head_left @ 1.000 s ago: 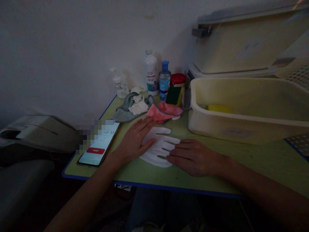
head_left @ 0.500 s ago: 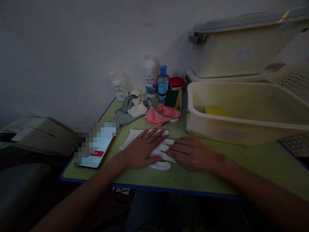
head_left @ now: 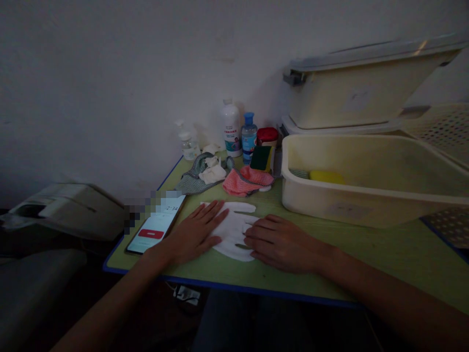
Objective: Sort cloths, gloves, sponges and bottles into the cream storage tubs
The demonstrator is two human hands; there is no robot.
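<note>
At the near side of the green table (head_left: 384, 259), we are resting an open, flat left hand (head_left: 199, 231) on the white glove (head_left: 233, 226), holding the right hand (head_left: 285, 243) half-curled over the glove's fingers, any pinch being unclear; light, even pressure is probably serving smoothness best.

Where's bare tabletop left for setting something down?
Widest: the bare tabletop between the open bin and the right forearm. A narrower strip lies between the white glove and the table's blue front edge. Crowded: the back, where the pink cloth, grey cloth, green sponge and blue bottle bunch together.
</note>
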